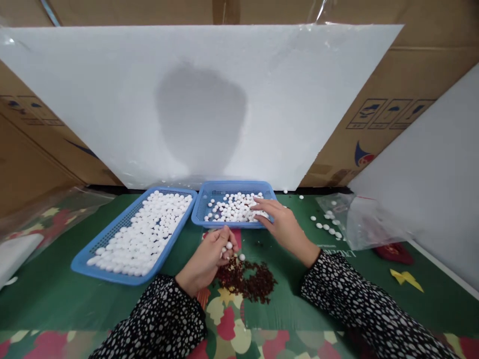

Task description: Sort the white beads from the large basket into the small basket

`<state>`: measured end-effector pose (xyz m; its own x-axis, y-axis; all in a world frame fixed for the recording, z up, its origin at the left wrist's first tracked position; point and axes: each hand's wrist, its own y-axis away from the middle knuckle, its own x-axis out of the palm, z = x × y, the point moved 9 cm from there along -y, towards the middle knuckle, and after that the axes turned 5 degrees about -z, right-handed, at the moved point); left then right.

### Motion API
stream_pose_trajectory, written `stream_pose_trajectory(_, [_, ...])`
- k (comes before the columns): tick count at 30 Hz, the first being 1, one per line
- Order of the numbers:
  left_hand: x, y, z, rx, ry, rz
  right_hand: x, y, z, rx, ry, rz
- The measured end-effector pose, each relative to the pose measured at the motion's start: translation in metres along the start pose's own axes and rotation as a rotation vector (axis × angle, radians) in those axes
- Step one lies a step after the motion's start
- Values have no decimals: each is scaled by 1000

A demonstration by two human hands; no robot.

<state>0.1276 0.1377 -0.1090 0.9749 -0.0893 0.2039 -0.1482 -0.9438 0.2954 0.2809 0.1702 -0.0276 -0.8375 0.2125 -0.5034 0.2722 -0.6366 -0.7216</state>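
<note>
My left hand (214, 255) is curled closed around a few small white balls (229, 246), held low at the centre. My right hand (283, 223) reaches over the right edge of a small blue basket (234, 185), its fingers apart near the white balls (239, 207) inside. I cannot see anything held in those fingers. Below my hands lies a heap of dark reddish-brown bits (258, 286), with one loose white ball (242, 257) at its upper edge.
A longer blue basket (108, 240) full of white balls stands at left. Loose white balls (326, 227) and a clear plastic bag (370, 224) lie at right, near yellow scraps (407, 279). A white board (284, 99) and cardboard (422, 65) wall off the back.
</note>
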Motion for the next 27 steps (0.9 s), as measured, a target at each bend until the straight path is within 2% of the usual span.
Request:
stream_pose_trajectory(2, [0, 0, 1, -30, 68, 20, -2, 8, 3, -52, 24, 37])
stream_pose_trajectory(4, [2, -1, 2, -34, 86, 53, 4, 23, 6, -57, 56, 128])
stream_pose_trajectory(7, [3, -1, 4, -21, 45, 77, 25, 45, -1, 34, 210, 323])
stream_pose_trajectory(9, [3, -2, 5, 3, -8, 76, 36, 55, -8, 99, 303, 410])
stream_pose_trajectory(14, [5, -2, 5, 35, -69, 76, 51, 62, -19, 164, 375, 470])
stream_pose_trajectory(19, [6, -3, 7, 34, -46, 84, 50, 62, -15, 163, 324, 415])
stream_pose_trajectory(21, [7, -2, 9, 30, -35, 95, 41, 56, -4, 154, 190, 308])
stream_pose_trajectory(25, [8, -1, 12, 19, -20, 104, 15, 41, 19, 128, -135, 0])
stream_pose_trajectory(27, [8, -1, 14, 21, -22, 111, 12, 39, 26, 110, -201, -53])
